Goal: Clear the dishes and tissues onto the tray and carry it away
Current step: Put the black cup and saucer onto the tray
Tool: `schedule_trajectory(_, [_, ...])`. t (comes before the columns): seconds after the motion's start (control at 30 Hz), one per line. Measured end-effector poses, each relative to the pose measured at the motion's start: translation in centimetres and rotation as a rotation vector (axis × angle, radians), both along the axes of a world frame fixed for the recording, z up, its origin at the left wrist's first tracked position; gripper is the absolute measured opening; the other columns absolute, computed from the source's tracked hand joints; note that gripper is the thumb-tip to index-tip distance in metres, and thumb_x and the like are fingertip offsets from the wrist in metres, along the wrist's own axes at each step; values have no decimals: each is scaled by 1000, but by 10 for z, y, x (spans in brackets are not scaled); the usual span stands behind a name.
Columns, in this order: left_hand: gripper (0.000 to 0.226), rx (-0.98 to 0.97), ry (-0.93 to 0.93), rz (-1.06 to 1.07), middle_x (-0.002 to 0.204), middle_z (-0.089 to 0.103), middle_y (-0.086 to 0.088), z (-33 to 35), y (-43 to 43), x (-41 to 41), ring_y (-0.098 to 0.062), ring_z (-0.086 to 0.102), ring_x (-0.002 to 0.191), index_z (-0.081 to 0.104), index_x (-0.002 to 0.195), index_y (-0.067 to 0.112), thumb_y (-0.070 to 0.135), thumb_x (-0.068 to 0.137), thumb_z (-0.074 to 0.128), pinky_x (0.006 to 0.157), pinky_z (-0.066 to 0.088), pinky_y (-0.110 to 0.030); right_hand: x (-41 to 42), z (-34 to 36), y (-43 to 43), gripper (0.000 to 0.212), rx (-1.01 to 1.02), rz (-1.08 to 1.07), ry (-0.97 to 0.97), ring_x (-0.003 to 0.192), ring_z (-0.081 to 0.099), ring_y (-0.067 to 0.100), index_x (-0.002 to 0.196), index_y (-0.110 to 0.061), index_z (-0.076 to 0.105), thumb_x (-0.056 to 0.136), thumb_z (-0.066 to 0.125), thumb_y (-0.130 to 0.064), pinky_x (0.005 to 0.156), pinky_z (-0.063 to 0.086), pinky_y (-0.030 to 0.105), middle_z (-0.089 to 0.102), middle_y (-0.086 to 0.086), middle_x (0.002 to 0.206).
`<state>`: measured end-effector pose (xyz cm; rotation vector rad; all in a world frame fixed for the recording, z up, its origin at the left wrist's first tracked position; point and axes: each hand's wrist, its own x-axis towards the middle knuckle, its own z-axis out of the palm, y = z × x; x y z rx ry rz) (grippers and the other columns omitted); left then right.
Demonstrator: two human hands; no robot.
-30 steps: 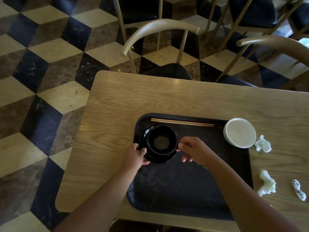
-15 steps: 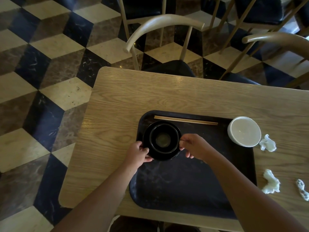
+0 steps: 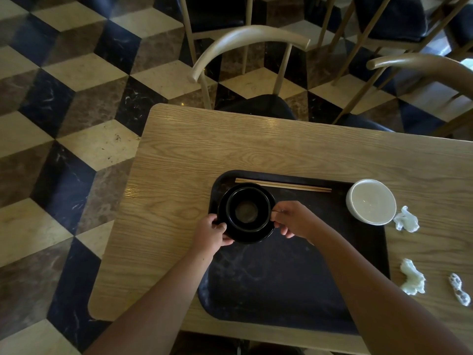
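A black tray (image 3: pixel 286 283) lies on the wooden table (image 3: pixel 230 149). At its far left corner sits a black bowl (image 3: pixel 247 210) stacked on a black plate (image 3: pixel 258 235). My left hand (image 3: pixel 212 233) grips the plate's left rim and my right hand (image 3: pixel 294 219) grips its right rim. A pair of wooden chopsticks (image 3: pixel 282 185) lies along the tray's far edge. A white bowl (image 3: pixel 370 201) rests on the tray's far right corner. Three crumpled tissues (image 3: pixel 406 219), (image 3: pixel 412 277), (image 3: pixel 459 289) lie on the table to the right of the tray.
Wooden chairs with dark seats (image 3: pixel 252 42), (image 3: pixel 422 62) stand at the table's far side. The table's left edge drops to a checkered marble floor (image 3: pixel 64 124).
The plate with the bowl has shifted slightly toward the tray's far left corner, both hands still on its rim. My view has tilted a little.
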<state>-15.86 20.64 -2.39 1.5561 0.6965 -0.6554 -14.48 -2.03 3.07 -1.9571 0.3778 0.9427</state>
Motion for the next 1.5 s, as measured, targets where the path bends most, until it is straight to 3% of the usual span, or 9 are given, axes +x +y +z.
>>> schedule_trajectory(0.13, [17,47,-10,7,110,63,-21,3,-3,2,-30,70,84,61,109,0,-5,97,50,59,62,-34,2,3,1,15,4,6,15,63,53,19,95,-4,64,98,53,-14,55,45,25,58,10,77])
schedule_trajectory(0.27, [25,75,-31,33,107,64,-19,9,-6,4,-40,67,102,60,85,12,-7,97,48,53,60,-31,4,3,5,15,6,-14,16,65,53,21,95,-5,64,98,53,-14,56,46,27,57,9,77])
schedule_trajectory(0.37, [22,107,-23,16,114,62,-21,13,-6,5,-41,65,105,59,90,10,-7,97,47,52,59,-30,7,4,8,15,21,-25,41,67,50,24,97,-3,64,98,53,-14,57,44,28,56,10,77])
schedule_trajectory(0.47, [17,120,-21,-32,113,61,-22,17,-3,5,-42,68,100,54,99,8,-6,99,45,54,59,-29,6,4,9,14,18,-27,70,66,50,22,88,-9,63,98,54,-14,55,43,26,56,10,77])
schedule_trajectory(0.6, [23,139,-47,-38,109,64,-22,19,-3,1,-40,69,97,56,87,10,-8,98,45,54,59,-28,2,1,10,18,17,-50,60,66,50,23,81,-13,62,97,53,-14,54,43,27,56,11,78])
schedule_trajectory(0.77, [21,167,-28,24,101,68,-19,16,-4,-3,-35,71,90,60,82,9,-4,97,51,66,62,-38,5,3,9,18,-29,37,54,64,54,18,83,-13,63,98,52,-14,55,45,25,60,8,77])
schedule_trajectory(1.0, [27,142,-16,49,84,64,-13,15,-2,-1,-34,71,84,57,75,9,-4,97,51,62,60,-35,12,5,9,18,-116,174,20,70,60,19,86,-15,65,98,51,-14,64,51,29,63,8,82])
schedule_trajectory(1.3, [22,136,-14,-4,83,64,-16,11,2,1,-39,72,82,58,77,2,-4,97,51,55,61,-32,22,10,6,18,-138,302,-2,80,66,20,83,-21,63,98,53,-16,75,59,31,67,14,93])
schedule_trajectory(1.5, [21,136,-18,-15,85,65,-18,8,3,1,-40,72,84,58,77,2,-3,96,52,60,62,-36,29,10,5,17,-153,337,-15,75,64,19,84,-19,66,96,54,-15,76,59,34,65,10,85])
